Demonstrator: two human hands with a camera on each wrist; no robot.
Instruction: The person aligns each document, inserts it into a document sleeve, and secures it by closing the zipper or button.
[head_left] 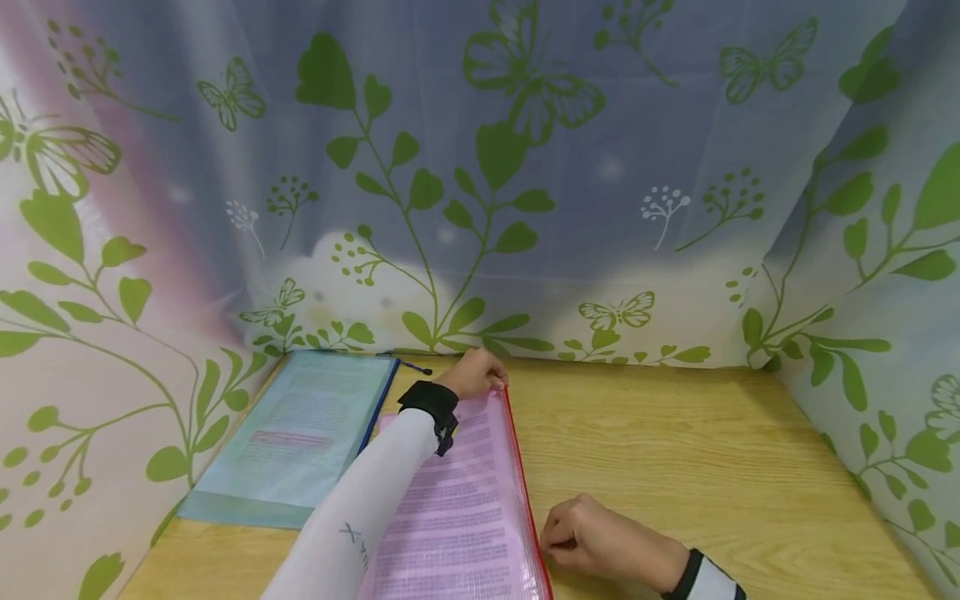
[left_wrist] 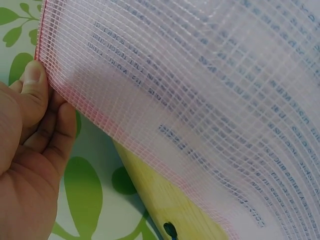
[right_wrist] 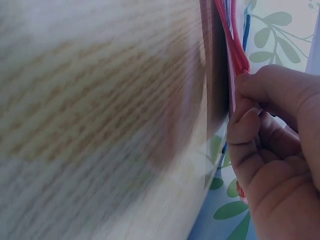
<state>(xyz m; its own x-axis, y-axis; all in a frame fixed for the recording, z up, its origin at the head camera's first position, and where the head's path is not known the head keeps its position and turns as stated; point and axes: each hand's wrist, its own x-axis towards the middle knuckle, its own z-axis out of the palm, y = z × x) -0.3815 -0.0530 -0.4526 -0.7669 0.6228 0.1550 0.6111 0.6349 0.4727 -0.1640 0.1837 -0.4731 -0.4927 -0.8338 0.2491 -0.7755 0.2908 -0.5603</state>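
Note:
A pink mesh zip pouch (head_left: 468, 500) with printed sheets inside lies on the table, a red zipper (head_left: 523, 483) along its right side. At its far right corner, my left hand (head_left: 472, 373) pinches the edge between thumb and fingers. The left wrist view shows the mesh (left_wrist: 150, 95) lifted, with print showing through in reverse. My right hand (head_left: 603, 537) is at the zipper's nearer part, thumb and finger pinching it. In the right wrist view, two red zipper edges (right_wrist: 241, 52) stand apart and meet at the fingertips; the slider itself is hidden by them.
To the left, a light blue zip pouch (head_left: 300, 433) with papers lies flat, its dark blue zipper beside the pink pouch. Its cord pull (head_left: 426, 371) sticks out at the far end. Leaf-printed curtains (head_left: 600, 208) enclose the wooden table (head_left: 675, 433) at the back and sides.

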